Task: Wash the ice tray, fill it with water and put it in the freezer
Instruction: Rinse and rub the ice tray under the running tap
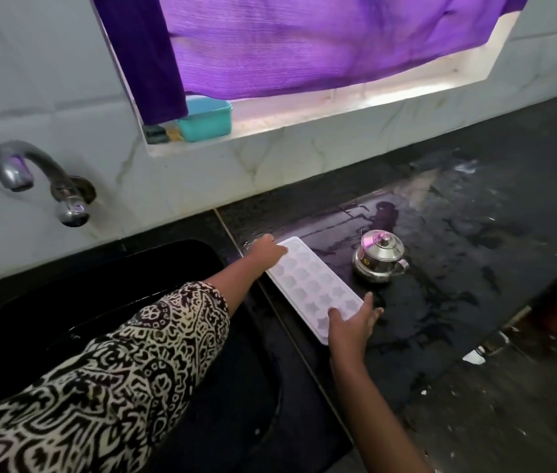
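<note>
Tray [314,288] is gripped at far end by left hand [265,252]; right hand [350,324] thumb rests atop near end, closure indeterminable. A level lift, both ends together, is advised

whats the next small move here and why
Probably lift the white plastic ice tray and carry it left over the black sink, under the metal wall tap: the left hand and right hand hold its ends, and it lies on the wet black counter.

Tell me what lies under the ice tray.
The wet black counter lies under the ice tray. The patch directly beneath the tray is covered, so anything there is hidden.
</note>
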The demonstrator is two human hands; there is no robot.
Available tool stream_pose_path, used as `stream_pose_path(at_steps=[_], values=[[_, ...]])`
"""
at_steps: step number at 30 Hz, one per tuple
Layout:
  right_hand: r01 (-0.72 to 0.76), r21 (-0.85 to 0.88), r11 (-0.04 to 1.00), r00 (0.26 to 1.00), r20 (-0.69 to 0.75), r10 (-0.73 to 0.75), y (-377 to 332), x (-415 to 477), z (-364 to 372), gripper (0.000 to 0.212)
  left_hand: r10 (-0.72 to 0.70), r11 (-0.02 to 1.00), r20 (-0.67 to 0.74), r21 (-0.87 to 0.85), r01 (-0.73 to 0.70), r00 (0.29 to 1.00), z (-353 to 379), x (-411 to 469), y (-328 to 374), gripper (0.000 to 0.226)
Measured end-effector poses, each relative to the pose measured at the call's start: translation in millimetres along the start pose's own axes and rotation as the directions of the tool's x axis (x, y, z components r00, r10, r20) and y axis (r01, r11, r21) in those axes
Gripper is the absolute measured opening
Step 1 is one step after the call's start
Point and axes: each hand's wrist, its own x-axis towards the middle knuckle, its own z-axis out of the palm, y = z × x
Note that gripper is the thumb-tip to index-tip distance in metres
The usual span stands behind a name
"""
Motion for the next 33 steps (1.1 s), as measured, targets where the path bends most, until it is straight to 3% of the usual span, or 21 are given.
stream_pose_path(at_steps=[3,5,9,16,22,27,33], values=[[0.081,0.061,0.995,0.997,-0.012,-0.080,-2,7,-3,0.073,-0.048,0.992,-0.059,-0.115,0.041,0.997,-24,1,-11,0.032],[0.119,0.101,0.988,0.993,0.005,-0.120,-6,13,-1,0.073,-0.076,0.944,-0.090,-0.328,0.043,0.993,-42,-8,-24,0.012],[0.170,0.214,0.962,0.975,0.109,-0.196,-29,20,13,0.072,-0.108,0.822,-0.126,-0.569,0.017,0.986,-76,-41,-54,0.011],[0.288,0.260,0.922,0.834,0.405,-0.375,-92,11,73,0.061,-0.300,0.445,-0.184,-0.895,-0.033,0.936,-137,-108,-112,0.007],[0.382,0.219,0.898,0.654,0.622,-0.430,-127,-18,138,0.058,-0.346,0.154,-0.153,-0.983,-0.105,0.926,-180,-164,-152,0.025],[0.399,0.211,0.892,0.497,0.768,-0.404,-133,-38,188,0.055,-0.365,-0.010,-0.111,-0.992,-0.123,0.924,-199,-206,-184,0.032],[0.533,0.034,0.845,0.373,0.887,-0.271,-147,-63,238,0.045,-0.502,-0.037,-0.153,-0.980,-0.197,0.851,-199,-223,-209,0.022]])
